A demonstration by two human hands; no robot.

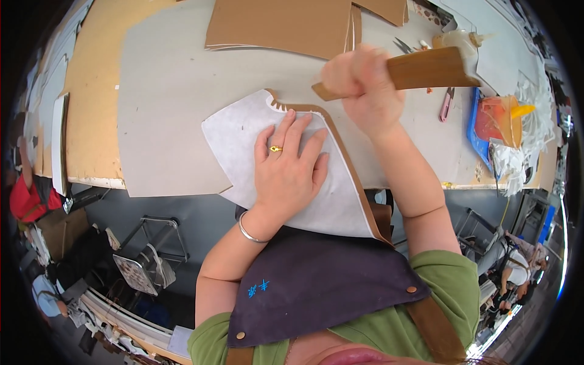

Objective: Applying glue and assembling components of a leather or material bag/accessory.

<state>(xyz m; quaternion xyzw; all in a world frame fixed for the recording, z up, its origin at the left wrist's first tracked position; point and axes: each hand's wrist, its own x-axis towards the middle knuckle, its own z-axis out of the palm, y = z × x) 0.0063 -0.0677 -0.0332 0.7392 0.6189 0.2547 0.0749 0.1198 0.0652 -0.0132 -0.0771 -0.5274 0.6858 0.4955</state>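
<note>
My left hand lies flat, fingers spread, on a white lined leather piece with a brown folded edge and a notched corner. The piece hangs partly over the table's near edge. My right hand is raised above the brown edge, fist closed round a wooden block-shaped tool that points to the right. A gold ring and a silver bangle are on the left hand.
A grey mat covers the tan worktable. Brown leather sheets lie at the far side. Scissors, a pink cutter, a glue bottle and a blue tray with an orange pot sit to the right.
</note>
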